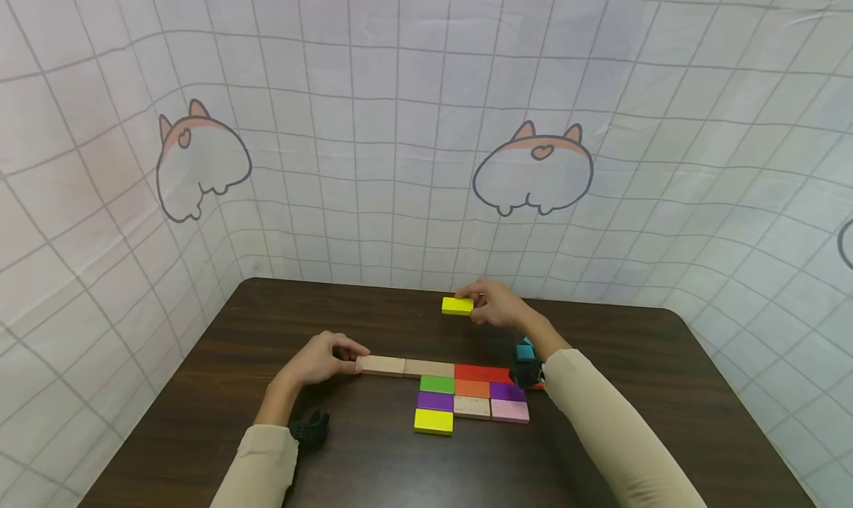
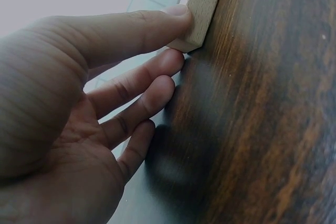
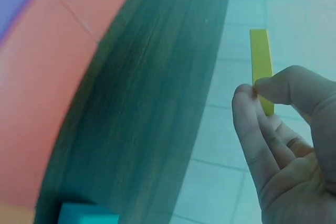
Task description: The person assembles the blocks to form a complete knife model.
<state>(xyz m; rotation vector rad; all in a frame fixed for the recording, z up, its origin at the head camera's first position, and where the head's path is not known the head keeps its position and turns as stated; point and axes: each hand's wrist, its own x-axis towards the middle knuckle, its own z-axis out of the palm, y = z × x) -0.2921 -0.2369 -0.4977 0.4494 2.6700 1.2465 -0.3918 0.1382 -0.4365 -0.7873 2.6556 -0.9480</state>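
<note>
My right hand point(image 1: 500, 306) pinches a yellow block point(image 1: 457, 306) between thumb and fingers near the far edge of the table. In the right wrist view this yellow block point(image 3: 261, 61) is seen edge-on, its upper part sticking out past the thumb. My left hand point(image 1: 320, 360) has thumb and index finger at the left end of a plain wooden block point(image 1: 381, 365), pinching it. The left wrist view shows the thumb against the side of that wooden block point(image 2: 207, 9), with the other fingers below, near the tabletop. A second wooden block point(image 1: 429, 369) continues the row rightward.
Red blocks point(image 1: 472, 373) extend the row. Nearer me lie green point(image 1: 437, 384), orange point(image 1: 472, 389), purple point(image 1: 435, 401), pink point(image 1: 510, 411) and yellow point(image 1: 433, 422) blocks, edge to edge. Teal blocks point(image 1: 525, 352) sit by the right wrist. A gridded curtain point(image 1: 400, 160) surrounds the dark table point(image 1: 360, 471).
</note>
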